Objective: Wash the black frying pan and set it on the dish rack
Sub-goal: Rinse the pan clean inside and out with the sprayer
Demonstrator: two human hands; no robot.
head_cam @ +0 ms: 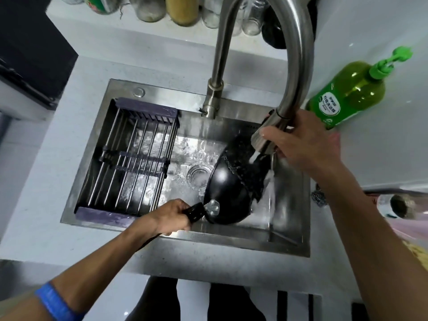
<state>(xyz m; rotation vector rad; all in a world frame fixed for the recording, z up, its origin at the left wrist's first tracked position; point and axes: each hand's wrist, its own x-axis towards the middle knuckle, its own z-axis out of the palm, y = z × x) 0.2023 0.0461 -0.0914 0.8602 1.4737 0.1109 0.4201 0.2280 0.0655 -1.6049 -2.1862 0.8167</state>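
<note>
Now the left hand (171, 216) grips the handle of the black frying pan (234, 186), tilted on its side inside the sink (129, 89). Right hand (303, 144) curls around the faucet spray head (266, 137), water running onto the pan; dish rack (129, 158) sits left.

The pan (228, 195) is black and round, wet and glossy, tipped steeply on its side in the right half of the sink (289, 245), so its dark underside faces left and its speckled inside faces right, with water running over the inside. Its black handle (194, 212) points toward the sink's near edge. The rack (129, 163), dark-framed with metal bars, spans the sink's left end, holding nothing.
</note>
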